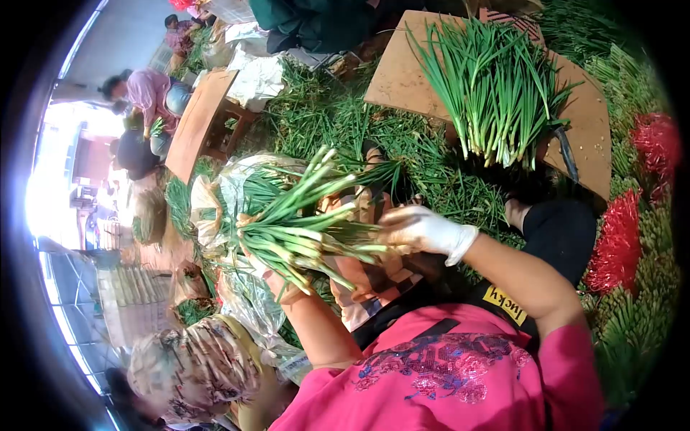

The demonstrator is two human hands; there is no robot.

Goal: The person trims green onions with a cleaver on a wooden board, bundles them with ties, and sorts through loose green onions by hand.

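Note:
A bunch of scallions is in my left hand, its pale root ends pointing to the right. My left hand wears a white glove, closed round the bunch and mostly hidden behind the leaves. At the lower right ends of those stalks is my right hand, gloved in white too, with fingers bent together and a little blurred. What the right fingers pinch is too small to make out. Farther up, a large pile of scallions lies on a wooden board, with a dark-handled knife beside it.
Loose green leaves cover the ground ahead. Red plastic twine lies at the right beside stacked scallions. A co-worker in a patterned headscarf sits close at my left; another person works farther off near a wooden board.

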